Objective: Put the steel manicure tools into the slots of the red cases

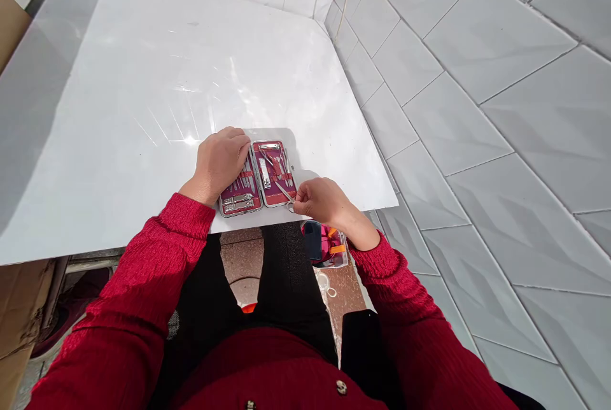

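An opened manicure case (pixel 270 198) with a dark red lining lies near the front edge of the white table. My left hand (pixel 223 158) is closed over the upper left part of the case, its fingers bent at the rim and partly hiding the tools there. Between the thumb and fingers of my right hand (pixel 321 198) are small scissors (pixel 285 191), blades pointing up and left over the case's lower right corner. Nail clippers (pixel 238 204) lie at the bottom of the left half. The right half holds another nail clipper (pixel 264 172) and several slim metal tools.
The glossy white tabletop (pixel 143 79) stretches away toward a tiled wall (pixel 468 91) on the right. Below the table edge, a clear container (pixel 340 257) with pink and orange things stands at the right. Cardboard (pixel 21 321) is at the lower left.
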Available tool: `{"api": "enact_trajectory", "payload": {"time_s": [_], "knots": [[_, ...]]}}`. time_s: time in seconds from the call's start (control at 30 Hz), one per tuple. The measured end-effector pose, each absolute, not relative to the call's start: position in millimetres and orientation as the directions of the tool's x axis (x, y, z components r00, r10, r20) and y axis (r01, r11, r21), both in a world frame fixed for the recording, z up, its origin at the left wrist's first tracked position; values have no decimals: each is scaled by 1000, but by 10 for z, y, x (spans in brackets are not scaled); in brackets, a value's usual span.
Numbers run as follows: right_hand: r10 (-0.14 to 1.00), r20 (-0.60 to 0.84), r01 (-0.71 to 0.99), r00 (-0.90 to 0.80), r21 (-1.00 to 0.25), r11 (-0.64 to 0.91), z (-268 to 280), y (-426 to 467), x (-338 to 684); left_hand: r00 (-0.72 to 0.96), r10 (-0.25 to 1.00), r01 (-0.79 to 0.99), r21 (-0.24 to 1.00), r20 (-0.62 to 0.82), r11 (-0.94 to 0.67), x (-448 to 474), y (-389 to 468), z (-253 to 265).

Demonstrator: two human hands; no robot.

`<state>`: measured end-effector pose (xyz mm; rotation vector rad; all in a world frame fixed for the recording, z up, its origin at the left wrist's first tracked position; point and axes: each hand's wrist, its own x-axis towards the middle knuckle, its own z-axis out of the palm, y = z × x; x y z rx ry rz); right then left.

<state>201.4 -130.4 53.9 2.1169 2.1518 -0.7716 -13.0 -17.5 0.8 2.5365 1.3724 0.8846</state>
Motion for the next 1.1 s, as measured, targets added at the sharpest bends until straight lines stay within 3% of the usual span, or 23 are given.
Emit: {"api": "enact_trajectory", "payload": {"time_s": [0.13, 0.53, 0.7, 0.83, 0.93, 1.1], "knots": [[937, -345, 966, -46, -254, -46, 559, -1279, 1953, 427, 776, 717, 349, 464, -604, -132, -194, 28], [985, -175, 955, 3, -291, -54, 406, -1175, 1683, 441, 737, 703, 314, 512, -638, -133, -212, 45], [993, -10, 858, 115, -503, -104, 213, -1261, 1759, 428, 748, 704, 332, 508, -628, -138, -216, 54], [949, 192, 713, 249, -700, -45, -43, -1327, 1991, 407, 765, 721, 338, 499, -604, -150, -211, 69], [928, 175, 614, 330, -786, -70, -162, -1327, 2084, 375, 775, 726, 358, 508, -587, -184, -221, 101], [925, 162, 584, 343, -808, -75, -136, -1311, 2065, 271, 799, 719, 439, 537, -539, -326, -468, 154]]}}
